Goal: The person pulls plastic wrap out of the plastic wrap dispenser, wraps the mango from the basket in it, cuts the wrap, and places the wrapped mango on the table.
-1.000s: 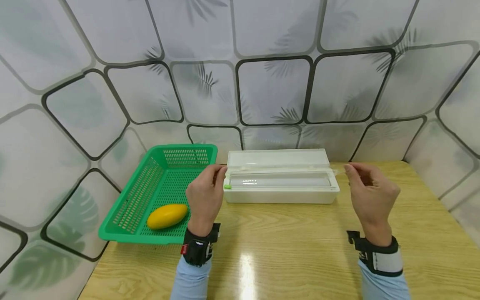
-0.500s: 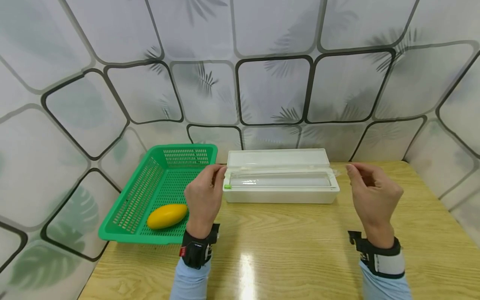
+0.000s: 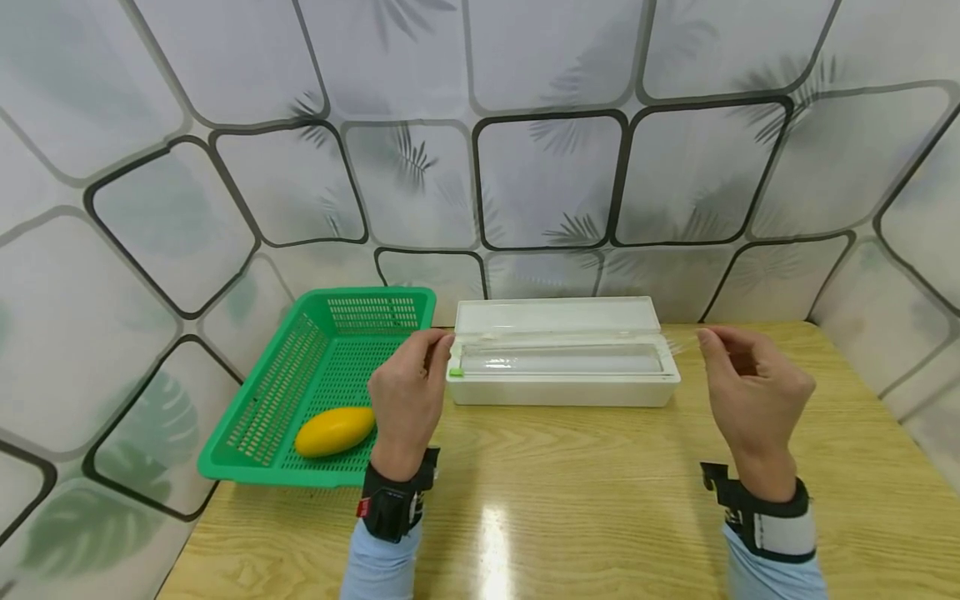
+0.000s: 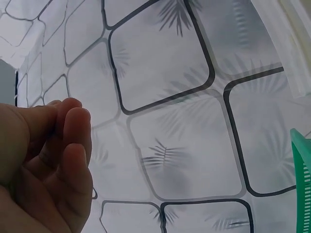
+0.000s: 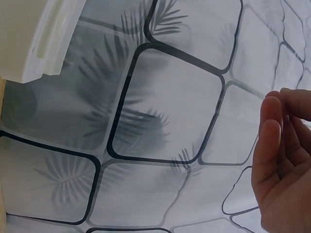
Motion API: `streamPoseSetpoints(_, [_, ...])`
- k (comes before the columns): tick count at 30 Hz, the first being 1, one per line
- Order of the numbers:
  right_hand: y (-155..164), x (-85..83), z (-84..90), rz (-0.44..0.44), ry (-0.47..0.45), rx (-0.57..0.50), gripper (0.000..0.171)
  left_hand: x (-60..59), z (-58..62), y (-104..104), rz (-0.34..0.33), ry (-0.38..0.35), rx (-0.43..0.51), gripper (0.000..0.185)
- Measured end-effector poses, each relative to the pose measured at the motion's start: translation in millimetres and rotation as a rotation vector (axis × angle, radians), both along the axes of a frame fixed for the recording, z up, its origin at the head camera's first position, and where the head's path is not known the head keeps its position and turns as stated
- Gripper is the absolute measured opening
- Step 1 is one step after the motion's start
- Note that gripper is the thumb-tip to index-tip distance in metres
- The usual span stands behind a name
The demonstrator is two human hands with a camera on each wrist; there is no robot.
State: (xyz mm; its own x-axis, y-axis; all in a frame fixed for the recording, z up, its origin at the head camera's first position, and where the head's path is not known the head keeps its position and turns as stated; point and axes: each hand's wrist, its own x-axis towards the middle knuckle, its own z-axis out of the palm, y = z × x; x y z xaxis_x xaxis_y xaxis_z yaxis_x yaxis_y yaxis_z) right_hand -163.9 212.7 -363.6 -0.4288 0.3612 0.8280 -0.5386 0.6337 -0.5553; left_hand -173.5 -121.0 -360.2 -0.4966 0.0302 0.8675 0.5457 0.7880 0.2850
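Observation:
A thin, clear sheet of cling film (image 3: 674,344) stretches in front of a white cling film dispenser (image 3: 562,393), whose lid (image 3: 555,315) stands raised at the back. At its left end, my left hand (image 3: 408,400) pinches the film between thumb and fingertips. My right hand (image 3: 756,400) pinches the opposite end, just beyond the dispenser's right side. The left wrist view has the left hand (image 4: 58,165) with thumb and fingertips together; the film is hardly visible there. In the right wrist view, the right hand (image 5: 286,150) also brings thumb and fingertips together.
Left of the dispenser, a green plastic basket (image 3: 247,477) holds a yellow mango-like fruit (image 3: 333,432). Behind the wooden table (image 3: 585,492) rises a wall (image 3: 547,183) with a leaf and line pattern. A green slider (image 3: 456,373) sits on the dispenser's front left.
My right hand has drifted a little to the right, away from the dispenser, still pinching the film. My left hand has barely moved; the dispenser, basket and fruit stay where they were.

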Motion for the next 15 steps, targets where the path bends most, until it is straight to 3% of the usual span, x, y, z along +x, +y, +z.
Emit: streamPoseSetpoints(15, [14.2,8.4,3.7,0.015,-0.071,0.102,0.013,5.8,6.0,-4.5,-0.021,0.03,-0.072,0.011])
